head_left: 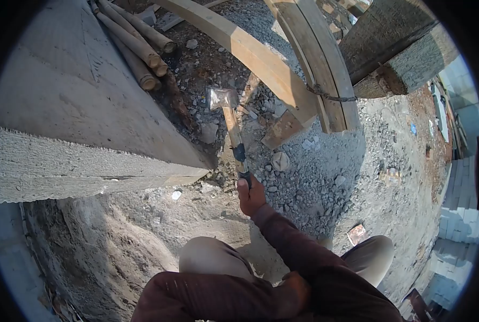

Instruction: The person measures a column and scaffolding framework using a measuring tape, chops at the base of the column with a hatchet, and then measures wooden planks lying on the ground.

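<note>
A hammer point(232, 129) with a wide, worn metal head and a wooden handle stretches out ahead of me. Black wrapping covers parts of the handle, including its near end. My right hand point(252, 196) is closed around that end, thumb along the grip. The hammer head is over rubble near a timber post. My left hand point(295, 292) is in shadow close to my body, beside my right forearm. Its fingers are too dark to make out, and I cannot tell whether it holds anything.
At left stands a large concrete block point(89, 153) with a sharp lower corner. Round wooden poles point(135, 40) lie behind it. Ahead are a long timber point(245, 45) and wired-together planks point(317, 53). Loose gravel point(304, 177) and brick pieces point(357, 234) cover the ground.
</note>
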Motion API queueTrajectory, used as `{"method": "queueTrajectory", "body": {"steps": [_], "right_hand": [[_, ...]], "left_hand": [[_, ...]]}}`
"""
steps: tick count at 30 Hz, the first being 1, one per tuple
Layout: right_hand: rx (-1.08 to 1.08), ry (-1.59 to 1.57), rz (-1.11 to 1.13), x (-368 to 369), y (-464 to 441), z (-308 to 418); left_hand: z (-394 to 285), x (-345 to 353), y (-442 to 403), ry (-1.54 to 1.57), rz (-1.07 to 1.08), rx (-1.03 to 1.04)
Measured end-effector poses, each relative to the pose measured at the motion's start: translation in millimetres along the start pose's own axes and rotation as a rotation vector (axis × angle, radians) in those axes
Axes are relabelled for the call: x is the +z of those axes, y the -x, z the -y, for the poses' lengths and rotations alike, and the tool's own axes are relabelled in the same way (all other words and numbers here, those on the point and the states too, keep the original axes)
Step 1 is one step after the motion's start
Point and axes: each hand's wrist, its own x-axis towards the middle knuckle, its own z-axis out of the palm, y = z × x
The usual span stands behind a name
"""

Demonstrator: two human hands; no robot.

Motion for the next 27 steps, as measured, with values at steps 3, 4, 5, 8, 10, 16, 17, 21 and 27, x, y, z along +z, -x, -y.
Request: {"method": "queueTrajectory", "body": {"steps": [3,4,5,8,10,16,17,21,27], "right_hand": [[0.266,0.470,0.312,8.0,13.1,-64.5],[0.349,0.578,0.389,7.9,9.2,-75.0],[0.351,0.539,0.395,1.8,4.6,-80.2],[0.352,0.457,0.119,-16.1,10.4,-43.9],[0.171,0.348,-0.051,-21.7,7.7,-36.5],[-0.171,0.096,-0.170,-25.1,7.9,-35.4],[-0.066,0.232,-0.061,-13.4,19.0,-66.6],[0.588,0.140,0.324,-6.3,28.4,-94.3],[0.387,-0.042,0.156,-40.3,13.7,-54.6]], "left_hand": [[9.0,-0.8,-10.3,0.015,0.183,0.003],[16.1,4.5,-11.5,-0.002,0.165,-0.010],[14.0,14.9,-10.0,-0.030,-0.016,-0.038],[-0.6,6.3,1.3,-0.021,-0.149,-0.068],[-0.9,-2.0,1.2,0.037,-0.134,-0.069],[-0.2,-4.7,-3.0,0.042,-0.082,-0.008],[0.3,-3.4,-4.4,0.024,-0.080,-0.001],[0.3,7.2,-9.0,-0.022,-0.086,-0.024],[-0.8,-9.5,0.6,0.048,-0.167,-0.008]]}}
